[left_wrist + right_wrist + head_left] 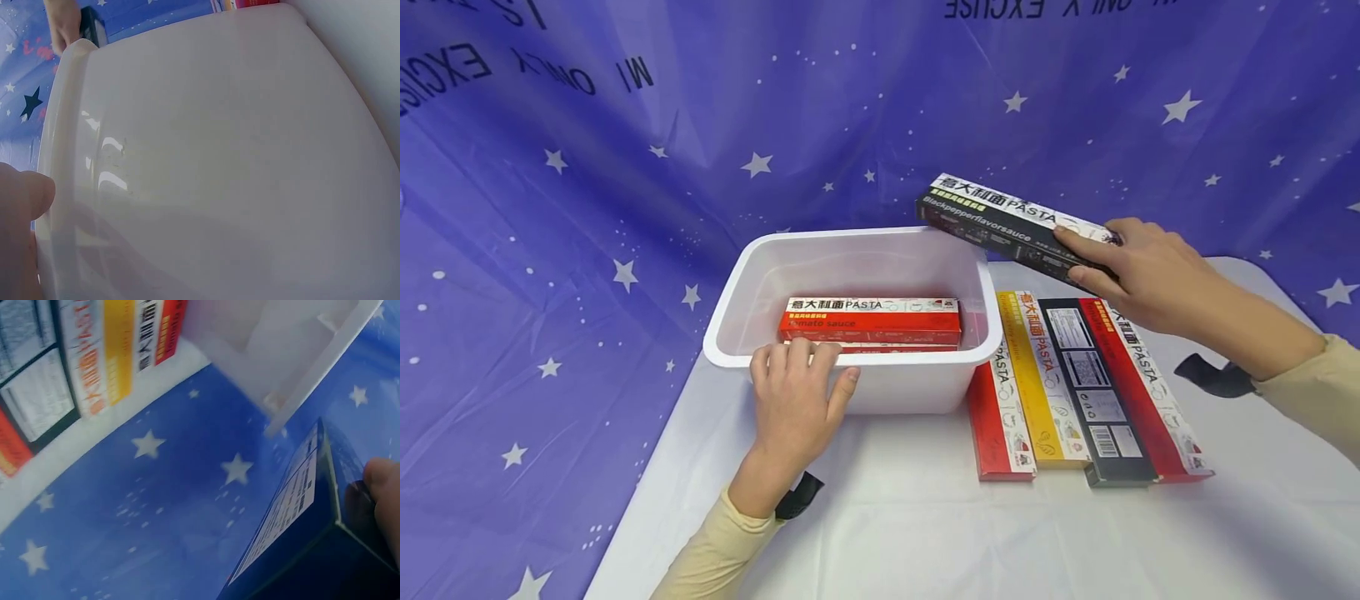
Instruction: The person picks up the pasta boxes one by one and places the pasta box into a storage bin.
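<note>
My right hand [1150, 267] grips one end of a black pasta box [1000, 225] marked Blackpepperflavorsauce. The box is held up over the right rim of a white plastic bin [895, 387], its far end tilted toward the back. In the right wrist view the box [300, 512] shows its dark side and a printed label, with a fingertip pressed on it. My left hand [793, 400] holds the bin's front rim, fingers hooked over the edge and thumb on the near side. Inside the bin lies a red tomato sauce pasta box [872, 321], with another red edge showing in front.
To the right of the bin, several pasta boxes lie side by side on the white table: a red box [1000, 425], a yellow box [1052, 383], a black box [1097, 400] and another red box [1150, 392]. A blue starry cloth [850, 125] hangs behind.
</note>
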`<action>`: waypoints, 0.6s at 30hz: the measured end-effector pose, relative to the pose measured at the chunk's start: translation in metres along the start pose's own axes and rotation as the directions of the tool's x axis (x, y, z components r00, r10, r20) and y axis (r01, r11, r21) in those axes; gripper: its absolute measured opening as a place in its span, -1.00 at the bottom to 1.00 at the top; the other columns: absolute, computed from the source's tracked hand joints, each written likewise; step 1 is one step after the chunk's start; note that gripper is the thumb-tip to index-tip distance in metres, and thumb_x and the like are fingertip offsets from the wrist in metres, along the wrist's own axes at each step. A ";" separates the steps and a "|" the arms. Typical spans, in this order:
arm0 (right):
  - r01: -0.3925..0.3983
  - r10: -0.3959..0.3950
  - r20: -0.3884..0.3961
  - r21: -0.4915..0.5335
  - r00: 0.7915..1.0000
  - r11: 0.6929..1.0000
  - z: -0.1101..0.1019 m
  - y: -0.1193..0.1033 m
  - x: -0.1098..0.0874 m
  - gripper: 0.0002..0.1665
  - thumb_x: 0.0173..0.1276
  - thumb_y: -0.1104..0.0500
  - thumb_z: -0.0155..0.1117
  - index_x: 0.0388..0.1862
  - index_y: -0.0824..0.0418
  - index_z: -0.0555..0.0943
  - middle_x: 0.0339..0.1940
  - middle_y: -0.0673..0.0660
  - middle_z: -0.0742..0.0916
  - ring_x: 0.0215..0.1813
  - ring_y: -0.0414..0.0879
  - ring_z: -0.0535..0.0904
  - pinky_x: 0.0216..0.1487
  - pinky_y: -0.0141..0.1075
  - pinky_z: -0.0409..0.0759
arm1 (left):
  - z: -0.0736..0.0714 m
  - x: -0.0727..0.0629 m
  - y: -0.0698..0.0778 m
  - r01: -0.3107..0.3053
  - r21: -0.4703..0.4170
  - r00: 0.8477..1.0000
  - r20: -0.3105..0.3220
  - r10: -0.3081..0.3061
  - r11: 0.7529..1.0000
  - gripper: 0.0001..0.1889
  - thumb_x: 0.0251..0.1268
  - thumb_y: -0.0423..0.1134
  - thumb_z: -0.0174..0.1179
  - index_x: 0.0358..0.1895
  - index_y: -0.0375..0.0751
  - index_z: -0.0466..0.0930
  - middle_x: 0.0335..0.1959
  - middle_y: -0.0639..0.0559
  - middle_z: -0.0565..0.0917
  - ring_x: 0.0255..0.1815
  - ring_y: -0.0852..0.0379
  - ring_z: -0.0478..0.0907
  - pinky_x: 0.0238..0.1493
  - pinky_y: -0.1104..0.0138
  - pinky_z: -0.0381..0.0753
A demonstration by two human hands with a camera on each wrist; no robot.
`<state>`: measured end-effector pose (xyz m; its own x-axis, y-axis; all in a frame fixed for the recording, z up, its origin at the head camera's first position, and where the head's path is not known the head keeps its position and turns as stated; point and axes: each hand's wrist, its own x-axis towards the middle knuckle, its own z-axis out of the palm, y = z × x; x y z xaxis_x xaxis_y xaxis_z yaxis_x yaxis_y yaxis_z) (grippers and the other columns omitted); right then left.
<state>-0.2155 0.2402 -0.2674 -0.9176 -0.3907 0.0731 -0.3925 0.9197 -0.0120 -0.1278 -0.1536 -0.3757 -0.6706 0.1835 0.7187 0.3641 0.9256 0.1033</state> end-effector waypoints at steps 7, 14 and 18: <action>0.135 -0.135 0.051 0.011 0.990 0.991 -0.012 -0.039 0.026 -0.29 0.58 -0.18 0.04 0.63 -0.24 0.15 0.40 0.47 0.44 0.27 0.37 0.42 0.20 0.34 0.43 | 0.001 0.001 0.000 -0.006 -0.003 1.000 0.000 0.006 1.000 -0.59 0.48 0.12 0.01 -0.15 -0.19 0.57 -0.32 -0.20 0.53 -0.23 -0.21 0.40 0.05 -0.10 0.28; 0.283 -0.283 0.037 0.012 0.958 0.959 -0.014 -0.069 0.044 -0.32 0.58 -0.11 0.09 0.61 -0.21 0.22 0.35 0.43 0.51 0.24 0.32 0.49 0.27 0.25 0.44 | 0.000 0.001 0.000 0.001 -0.005 1.000 0.015 -0.001 1.000 -0.65 0.39 0.06 0.12 -0.14 -0.19 0.58 -0.30 -0.20 0.53 -0.23 -0.21 0.40 0.06 -0.10 0.27; 0.322 -0.322 0.051 0.004 0.945 0.947 -0.011 -0.083 0.058 -0.33 0.57 -0.12 0.10 0.60 -0.24 0.23 0.34 0.43 0.52 0.23 0.30 0.49 0.27 0.22 0.45 | 0.000 0.000 -0.001 0.003 0.005 1.000 0.019 -0.003 1.000 -0.61 0.43 0.11 0.06 -0.13 -0.18 0.58 -0.30 -0.20 0.52 -0.24 -0.21 0.39 0.06 -0.11 0.26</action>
<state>-0.2354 0.1418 -0.2510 -0.7443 -0.6675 0.0225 -0.6675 0.7446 0.0085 -0.1286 -0.1541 -0.3756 -0.6838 0.1871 0.7053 0.3592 0.9276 0.1022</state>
